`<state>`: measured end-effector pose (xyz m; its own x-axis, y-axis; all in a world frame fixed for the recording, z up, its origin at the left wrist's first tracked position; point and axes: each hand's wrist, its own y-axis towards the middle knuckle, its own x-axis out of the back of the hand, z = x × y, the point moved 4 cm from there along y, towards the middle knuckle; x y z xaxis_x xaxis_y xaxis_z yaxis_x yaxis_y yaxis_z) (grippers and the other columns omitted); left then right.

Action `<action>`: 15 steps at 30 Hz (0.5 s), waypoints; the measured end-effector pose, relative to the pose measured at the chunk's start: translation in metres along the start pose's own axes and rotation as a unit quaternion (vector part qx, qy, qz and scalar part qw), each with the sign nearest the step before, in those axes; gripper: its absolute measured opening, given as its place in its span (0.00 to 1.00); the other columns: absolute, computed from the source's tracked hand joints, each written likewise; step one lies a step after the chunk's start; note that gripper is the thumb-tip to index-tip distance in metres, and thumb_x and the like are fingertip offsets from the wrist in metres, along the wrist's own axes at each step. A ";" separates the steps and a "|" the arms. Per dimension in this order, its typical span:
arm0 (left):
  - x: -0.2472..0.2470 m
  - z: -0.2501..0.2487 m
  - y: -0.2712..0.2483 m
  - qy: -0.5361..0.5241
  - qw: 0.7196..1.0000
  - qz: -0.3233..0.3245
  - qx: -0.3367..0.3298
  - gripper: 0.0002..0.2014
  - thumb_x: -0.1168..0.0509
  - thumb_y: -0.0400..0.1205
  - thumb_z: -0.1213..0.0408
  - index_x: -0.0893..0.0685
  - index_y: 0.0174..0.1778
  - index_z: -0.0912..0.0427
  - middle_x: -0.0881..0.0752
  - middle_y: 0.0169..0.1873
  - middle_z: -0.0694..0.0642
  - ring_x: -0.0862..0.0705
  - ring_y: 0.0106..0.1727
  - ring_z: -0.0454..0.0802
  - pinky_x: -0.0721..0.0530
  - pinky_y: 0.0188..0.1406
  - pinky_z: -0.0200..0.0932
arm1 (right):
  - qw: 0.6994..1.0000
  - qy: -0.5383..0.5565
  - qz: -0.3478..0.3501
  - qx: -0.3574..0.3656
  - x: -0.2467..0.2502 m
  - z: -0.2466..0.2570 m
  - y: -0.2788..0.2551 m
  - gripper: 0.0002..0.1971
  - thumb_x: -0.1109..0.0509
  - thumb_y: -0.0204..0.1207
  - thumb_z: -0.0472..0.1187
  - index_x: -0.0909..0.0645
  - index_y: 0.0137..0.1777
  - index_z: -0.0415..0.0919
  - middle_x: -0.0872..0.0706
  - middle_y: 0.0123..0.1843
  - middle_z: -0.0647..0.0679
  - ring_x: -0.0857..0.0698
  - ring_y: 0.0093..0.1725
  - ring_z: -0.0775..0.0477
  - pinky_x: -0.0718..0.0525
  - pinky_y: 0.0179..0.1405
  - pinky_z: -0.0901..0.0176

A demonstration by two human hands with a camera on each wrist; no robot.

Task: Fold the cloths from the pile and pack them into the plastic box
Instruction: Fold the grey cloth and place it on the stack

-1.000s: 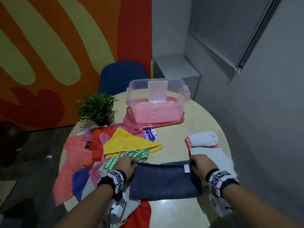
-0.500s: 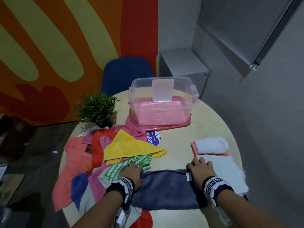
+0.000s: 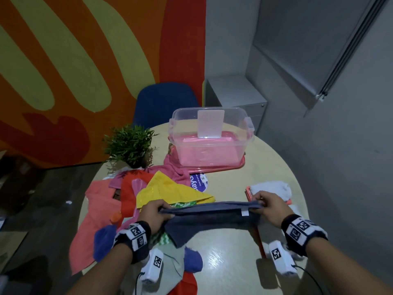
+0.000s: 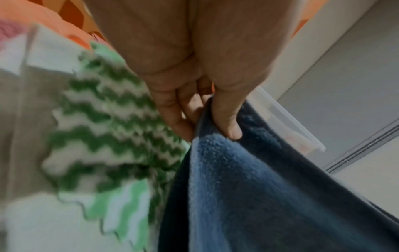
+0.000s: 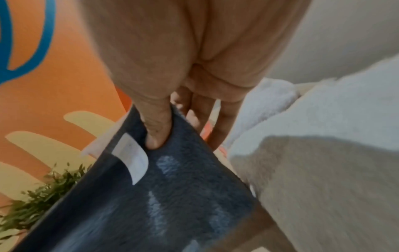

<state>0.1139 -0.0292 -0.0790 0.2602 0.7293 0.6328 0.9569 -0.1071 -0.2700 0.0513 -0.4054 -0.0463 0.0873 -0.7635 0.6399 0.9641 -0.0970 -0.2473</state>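
While pinching, both hands (image 3: 209,211) stretch blue cloth (image 3: 210,220).

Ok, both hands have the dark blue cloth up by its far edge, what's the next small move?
Probably bring that edge toward you to fold it in half: the left hand and right hand pinch the dark blue cloth by its far corners, the rest hanging slack.
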 end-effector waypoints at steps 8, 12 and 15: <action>0.009 -0.035 -0.017 0.074 0.991 0.079 -0.078 0.22 0.19 0.69 0.61 0.20 0.55 0.44 0.18 0.54 0.47 0.19 0.53 0.46 0.21 0.48 0.32 | 0.990 0.102 -0.020 0.098 0.020 0.049 -0.018 0.09 0.28 0.79 0.32 0.11 0.50 0.48 0.08 0.48 0.54 0.11 0.54 0.53 0.17 0.58 0.60; 0.001 -0.114 -0.044 0.058 0.968 0.108 -0.217 0.41 0.21 0.72 0.47 0.33 0.79 0.45 0.27 0.71 0.42 0.29 0.72 0.40 0.29 0.73 0.43 | 0.983 0.032 0.023 0.182 0.009 0.105 -0.031 0.09 0.27 0.78 0.33 0.13 0.52 0.49 0.10 0.49 0.57 0.13 0.51 0.59 0.17 0.56 0.65; -0.002 -0.167 -0.057 0.020 0.953 0.127 -0.274 0.34 0.21 0.73 0.52 0.26 0.74 0.45 0.18 0.66 0.43 0.21 0.66 0.37 0.23 0.68 0.39 | 0.976 0.072 0.031 0.202 0.005 0.136 -0.038 0.12 0.25 0.75 0.32 0.19 0.51 0.49 0.12 0.44 0.50 0.13 0.46 0.49 0.15 0.51 0.57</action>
<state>0.0804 -0.1375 0.0568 0.4864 0.6074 0.6280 0.7837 -0.6212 -0.0061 0.0492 -0.3189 0.0654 0.1409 -0.8442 0.5172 0.9808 0.1900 0.0430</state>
